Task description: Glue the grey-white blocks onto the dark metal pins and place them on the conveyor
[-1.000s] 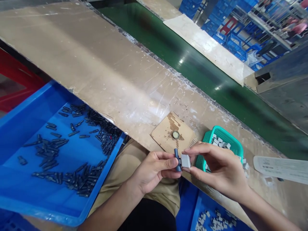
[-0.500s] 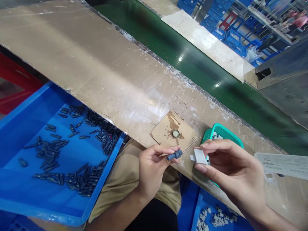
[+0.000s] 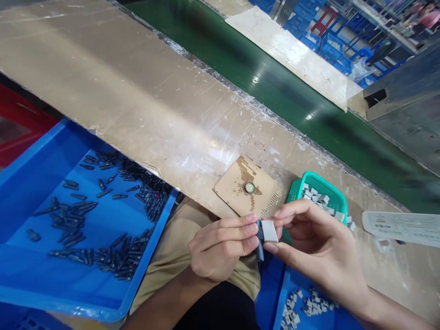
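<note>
Head view: on the person's side of the cardboard square [image 3: 228, 188], the left hand [image 3: 220, 247] pinches a dark piece [image 3: 260, 254], its fingers covering much of it, while the right hand [image 3: 319, 252] grips a pale block [image 3: 270, 231] by its edges. The gap seen between these 2 parts 0.5 s ago has closed; they now touch or nearly so, suggesting the work is at bringing both together. Right of the cardboard square stands a green basket [image 3: 343, 198]; left of it, a blue bin [image 3: 37, 158].
</note>
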`<state>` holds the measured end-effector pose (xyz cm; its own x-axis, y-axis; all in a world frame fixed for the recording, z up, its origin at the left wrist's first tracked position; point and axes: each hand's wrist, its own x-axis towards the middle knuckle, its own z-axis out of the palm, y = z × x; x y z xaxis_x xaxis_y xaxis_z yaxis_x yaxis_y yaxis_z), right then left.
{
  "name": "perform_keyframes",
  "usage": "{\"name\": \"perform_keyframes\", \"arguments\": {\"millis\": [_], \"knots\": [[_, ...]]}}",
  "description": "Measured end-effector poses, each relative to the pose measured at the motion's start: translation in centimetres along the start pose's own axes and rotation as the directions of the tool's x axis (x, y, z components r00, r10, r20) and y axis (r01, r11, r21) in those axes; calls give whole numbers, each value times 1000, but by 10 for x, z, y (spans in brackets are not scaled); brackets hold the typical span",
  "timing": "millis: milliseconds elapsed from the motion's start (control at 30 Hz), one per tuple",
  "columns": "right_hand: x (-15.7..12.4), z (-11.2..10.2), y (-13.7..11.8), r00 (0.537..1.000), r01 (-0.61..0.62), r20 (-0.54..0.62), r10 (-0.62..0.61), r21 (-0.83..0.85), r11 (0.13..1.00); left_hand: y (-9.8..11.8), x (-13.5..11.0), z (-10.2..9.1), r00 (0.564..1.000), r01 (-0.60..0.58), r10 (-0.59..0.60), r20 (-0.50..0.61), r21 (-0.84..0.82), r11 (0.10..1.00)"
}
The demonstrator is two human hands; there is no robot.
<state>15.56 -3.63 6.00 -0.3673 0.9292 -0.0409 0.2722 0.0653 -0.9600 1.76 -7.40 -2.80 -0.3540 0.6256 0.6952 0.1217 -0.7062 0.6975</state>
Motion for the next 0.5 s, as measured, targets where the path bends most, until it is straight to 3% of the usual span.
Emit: {"name": "perform_keyframes", "arguments": {"millis": [100,233,400,500], "knots": [[0,-2,4,999,-51,20,50,41,998,1,2,-4,996,-45,40,81,60,997],[4,-4,13,994,-106,20,104,109,988,-7,2,1,998,-37,34,57,60,998],[30,-15,29,972,-235,63,227,193,953,-25,9,18,985,171,-171,-3,63,983],[64,-48,42,966,-238,-75,249,134,962,-29,13,7,970,240,-244,-25,299,923]]}}
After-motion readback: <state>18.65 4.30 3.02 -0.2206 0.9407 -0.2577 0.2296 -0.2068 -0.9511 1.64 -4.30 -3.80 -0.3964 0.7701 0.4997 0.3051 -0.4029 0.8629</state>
